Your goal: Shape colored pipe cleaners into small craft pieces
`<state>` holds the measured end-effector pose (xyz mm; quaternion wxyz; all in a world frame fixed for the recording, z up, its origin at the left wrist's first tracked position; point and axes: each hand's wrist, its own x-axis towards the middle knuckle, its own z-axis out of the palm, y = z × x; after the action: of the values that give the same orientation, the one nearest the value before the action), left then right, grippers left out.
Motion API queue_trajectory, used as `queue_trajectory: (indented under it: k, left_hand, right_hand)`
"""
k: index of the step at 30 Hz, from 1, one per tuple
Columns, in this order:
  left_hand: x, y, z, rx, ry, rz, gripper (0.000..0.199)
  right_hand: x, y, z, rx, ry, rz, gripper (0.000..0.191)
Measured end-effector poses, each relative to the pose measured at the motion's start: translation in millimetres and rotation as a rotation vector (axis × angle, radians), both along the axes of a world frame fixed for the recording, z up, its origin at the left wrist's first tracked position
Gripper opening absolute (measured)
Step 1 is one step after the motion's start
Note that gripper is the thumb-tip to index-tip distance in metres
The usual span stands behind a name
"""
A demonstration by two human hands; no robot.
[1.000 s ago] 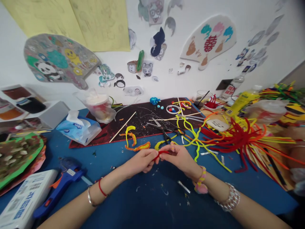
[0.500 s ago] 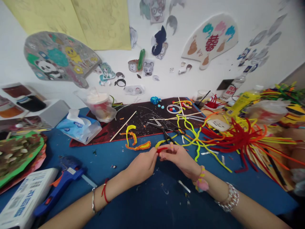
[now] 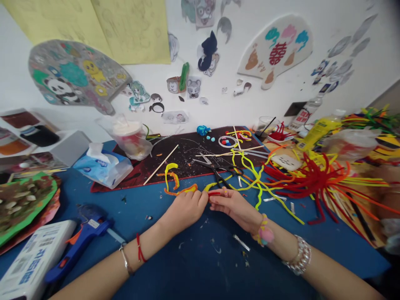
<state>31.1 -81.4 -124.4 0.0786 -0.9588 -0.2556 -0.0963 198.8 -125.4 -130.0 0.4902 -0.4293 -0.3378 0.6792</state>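
Over the blue counter (image 3: pixel 200 260), the left hand (image 3: pixel 184 211) and right hand (image 3: pixel 233 207) curl closed, pinching a short red pipe cleaner (image 3: pixel 214 193) between their fingertips, just beside a yellow-and-orange pipe cleaner (image 3: pixel 183 190).

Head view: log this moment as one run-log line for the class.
right hand: fingers on red pipe cleaner | left hand: fingertips beside it | nearby: scissors

On my feed I count two hands (image 3: pixel 209 206), one short red pipe cleaner (image 3: pixel 214 193), one pair of scissors (image 3: pixel 215 168), one blue hot glue gun (image 3: pixel 84 240), one tissue box (image 3: pixel 103 170), one plastic cup (image 3: pixel 131 143), one yellow squeeze bottle (image 3: pixel 317 133), one clear water bottle (image 3: pixel 308 109), one red string bracelet (image 3: pixel 139 248) and two metal bangles (image 3: pixel 126 260).
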Motion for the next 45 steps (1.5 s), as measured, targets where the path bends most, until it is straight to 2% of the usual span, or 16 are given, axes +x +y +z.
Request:
queue_trajectory:
  k: [3,8,12,17,22,26,30,32,36,38,40,43,45]
  left_hand:
    - [-0.2,-0.8,-4.8,0.033,-0.029,-0.017,0.025]
    - [0.5,-3.3,-7.8,0.08,0.033,-0.027,0.023]
    - [1.2,-4.1,-9.2,-0.048,-0.008,-0.008,0.023]
    - [2.6,-6.6,-3.5,-0.394,-0.21,0.037,0.024]
    - [3.5,-6.2,8.6,-0.873,-0.432,0.066,0.029]
    - [1.3,-1.8,12.8,-1.247,-0.501,0.116,0.028]
    - [-1.8,3.0,14.2,-1.498,-0.49,0.107,0.028]
    - [-2.8,3.9,15.2,-1.468,-0.471,0.081,0.028]
    - [-3.8,3.4,15.9,-1.259,-0.434,0.057,0.029]
    - [-4.1,3.6,14.7,-1.304,-0.43,0.068,0.029]
    - [-4.4,5.0,13.2,-1.42,-0.436,0.074,0.029]
    - [-5.4,7.8,13.1,-1.581,-0.4,0.067,0.028]
    - [-6.3,8.7,15.8,-1.542,-0.334,0.049,0.03]
  right_hand:
    - [0.2,0.7,-2.3,-0.039,0.021,-0.007,0.016]
    - [2.0,0.8,-4.4,-0.11,0.057,0.035,0.016]
    - [2.9,-0.1,-4.7,-0.105,0.052,0.069,0.017]
    - [2.2,-1.4,-1.7,-0.039,-0.034,0.064,0.022]
    - [2.0,-0.7,1.7,0.123,-0.259,0.038,0.021]
    - [1.4,-0.9,3.3,0.258,-0.453,0.034,0.016]
    - [-0.7,-3.1,3.6,0.371,-0.607,-0.014,0.013]
    - [-1.3,-3.7,1.7,0.394,-0.653,-0.036,0.013]
    - [-1.6,-3.7,-4.1,0.47,-0.765,-0.036,0.011]
    - [-2.0,-4.1,-5.4,0.564,-0.846,-0.084,0.017]
    - [-2.7,-5.1,-5.0,0.653,-0.913,-0.125,0.023]
    - [-3.4,-6.6,-3.3,0.705,-0.944,-0.114,0.025]
    - [-3.1,-6.2,-2.7,0.687,-0.904,-0.087,0.024]
